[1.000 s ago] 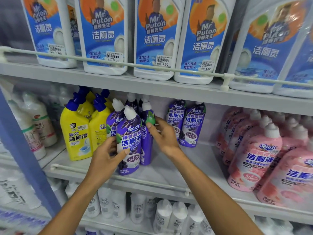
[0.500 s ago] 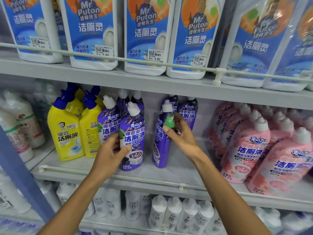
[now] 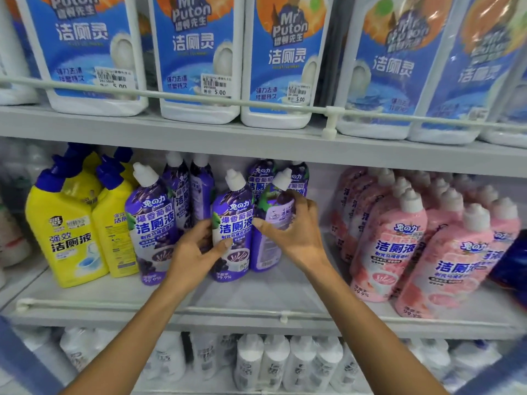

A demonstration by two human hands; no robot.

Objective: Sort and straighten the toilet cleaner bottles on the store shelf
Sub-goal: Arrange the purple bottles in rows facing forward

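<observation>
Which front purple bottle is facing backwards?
The purple bottle in the right hand: its back label faces out; the bottle in the left hand and the leftmost one show front labels.

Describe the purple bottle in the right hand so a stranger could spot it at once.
Look at the middle grey shelf, between the yellow plastic bottles and the pink plastic bottles. It is the white-capped purple plastic bottle gripped by the right hand. Unlike its purple neighbours, it leans and shows its barcode side, not the front label.

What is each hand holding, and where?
Left hand grips a front-facing purple bottle at mid-body; right hand grips a turned purple bottle by its upper body.
</observation>
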